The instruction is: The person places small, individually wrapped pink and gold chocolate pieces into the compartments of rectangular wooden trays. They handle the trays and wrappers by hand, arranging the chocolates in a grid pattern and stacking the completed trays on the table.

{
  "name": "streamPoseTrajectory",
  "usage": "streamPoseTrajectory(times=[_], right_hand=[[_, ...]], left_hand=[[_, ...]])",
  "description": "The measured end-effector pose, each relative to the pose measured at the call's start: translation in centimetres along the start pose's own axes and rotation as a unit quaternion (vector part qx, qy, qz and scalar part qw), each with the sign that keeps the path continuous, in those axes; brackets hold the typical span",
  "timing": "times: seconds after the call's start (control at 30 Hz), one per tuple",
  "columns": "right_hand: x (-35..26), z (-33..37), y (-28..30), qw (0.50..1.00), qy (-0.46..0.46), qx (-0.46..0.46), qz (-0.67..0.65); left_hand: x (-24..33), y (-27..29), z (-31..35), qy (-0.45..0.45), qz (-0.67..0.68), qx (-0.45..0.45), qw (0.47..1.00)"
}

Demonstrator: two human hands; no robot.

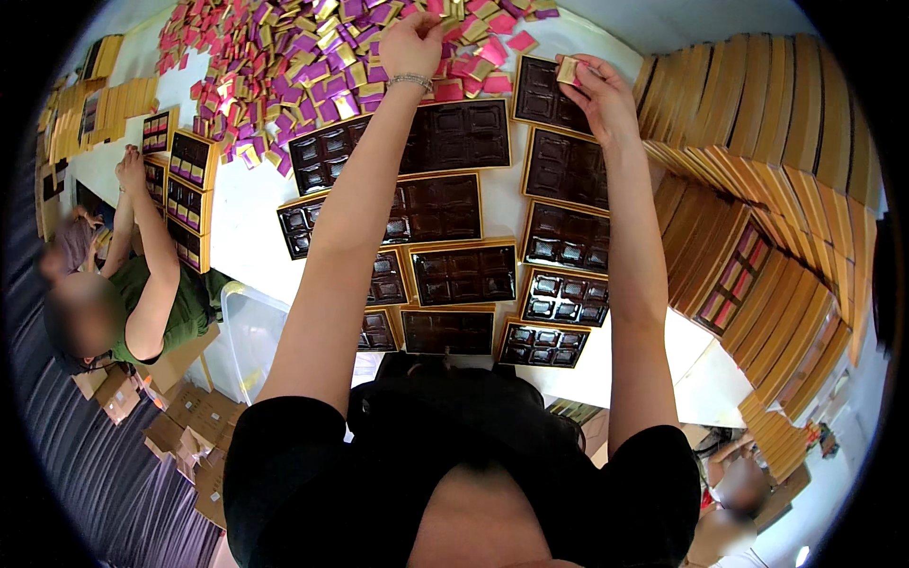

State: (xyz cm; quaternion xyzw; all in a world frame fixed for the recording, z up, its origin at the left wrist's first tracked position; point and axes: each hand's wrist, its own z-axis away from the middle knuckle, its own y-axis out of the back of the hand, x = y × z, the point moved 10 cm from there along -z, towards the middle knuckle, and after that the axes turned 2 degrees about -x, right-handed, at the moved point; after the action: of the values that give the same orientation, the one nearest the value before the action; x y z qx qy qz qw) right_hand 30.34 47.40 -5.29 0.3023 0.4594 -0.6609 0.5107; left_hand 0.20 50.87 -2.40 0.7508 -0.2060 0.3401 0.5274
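My right hand (604,93) pinches a small gold-wrapped piece (567,70) above the farthest dark brown tray (544,95) of the right-hand column. My left hand (413,47), a bracelet at its wrist, reaches into the heap of small wrapped pieces (331,71) in pink, purple and gold. Its fingers curl together; what lies between them, if anything, is hidden. Beneath my arms, several boxes with shiny dark moulded trays (464,275) stand in rows on the white table (248,218). The trays in view have bare compartments, and my left forearm covers parts of some.
Tall stacks of gold-edged boxes (748,104) line the right side. At left, a person in a green top (170,308) handles filled boxes (191,158). A clear plastic bin (254,331) and cardboard cartons (194,426) are lower left. Other people sit at lower right.
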Motion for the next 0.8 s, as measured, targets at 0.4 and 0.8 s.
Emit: streamPoseTrajectory(times=[0.4, 0.8], right_hand=[[-1.1, -0.5, 5.2, 0.937, 0.092, 0.167, 0.291], [-4.1, 5.6, -0.3, 0.723, 0.236, 0.227, 0.608]], left_hand=[[9.0, -8.2, 4.4, -0.154, -0.134, -0.145, 0.968], [12.9, -7.0, 8.9, -0.38, -0.197, -0.054, 0.902]])
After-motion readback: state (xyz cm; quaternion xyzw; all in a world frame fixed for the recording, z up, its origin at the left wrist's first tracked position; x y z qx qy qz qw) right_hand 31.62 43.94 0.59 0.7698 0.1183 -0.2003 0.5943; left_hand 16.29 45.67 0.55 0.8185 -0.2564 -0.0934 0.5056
